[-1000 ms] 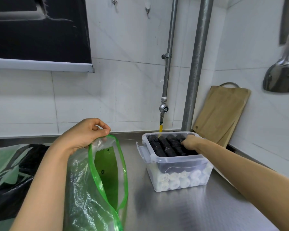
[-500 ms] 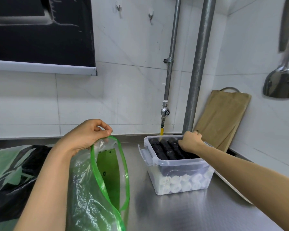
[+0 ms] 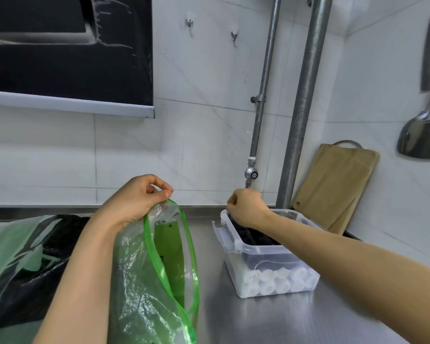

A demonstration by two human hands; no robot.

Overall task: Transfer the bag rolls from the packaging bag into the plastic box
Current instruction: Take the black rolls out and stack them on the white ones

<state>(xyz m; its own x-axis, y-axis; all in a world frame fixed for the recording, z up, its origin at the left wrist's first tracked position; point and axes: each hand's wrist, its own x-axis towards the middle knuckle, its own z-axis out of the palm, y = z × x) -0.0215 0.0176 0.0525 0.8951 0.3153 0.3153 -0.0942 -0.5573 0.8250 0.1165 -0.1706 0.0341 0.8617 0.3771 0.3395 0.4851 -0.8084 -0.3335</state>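
Note:
My left hand (image 3: 137,199) pinches the top rim of a clear packaging bag with a green zip edge (image 3: 159,269), holding its mouth open above the steel counter. To its right stands a clear plastic box (image 3: 266,266) with white rolls (image 3: 278,281) in the bottom layer and black rolls (image 3: 258,238) on top. My right hand (image 3: 246,207) hovers over the box's far left corner, fingers curled, with nothing visible in it. The bag's inside shows only a green label; no roll is visible in it.
A crumpled green and black plastic bag (image 3: 23,264) lies on the counter at the left. A wooden cutting board (image 3: 333,189) leans on the wall behind the box. Two metal pipes (image 3: 303,108) rise behind it; a metal scoop (image 3: 422,137) hangs at the right.
My right hand has lifted out of the box, from resting on the black rolls to above its far left corner. My left hand keeps its hold on the bag rim.

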